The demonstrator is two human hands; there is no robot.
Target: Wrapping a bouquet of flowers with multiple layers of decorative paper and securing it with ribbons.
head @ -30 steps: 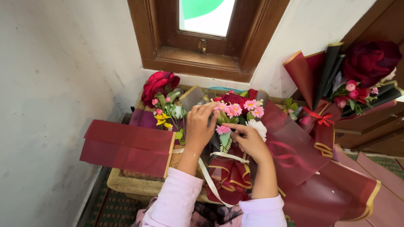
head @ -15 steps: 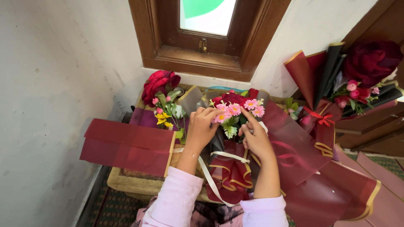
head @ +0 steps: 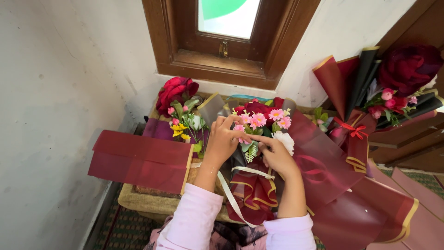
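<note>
The bouquet lies at centre on a straw mat, below the window: pink daisies, a dark red rose, a white bloom and fern sprigs in sheer maroon wrap with gold edging, tied by a cream ribbon. The left hand, at 9 o'clock of the flowers, pinches a pink stem. The right hand, at 5 o'clock, curls its fingers round the stems. A second bouquet lies at 10 o'clock.

left hand: fingers curled | right hand: forefinger extended leftward
</note>
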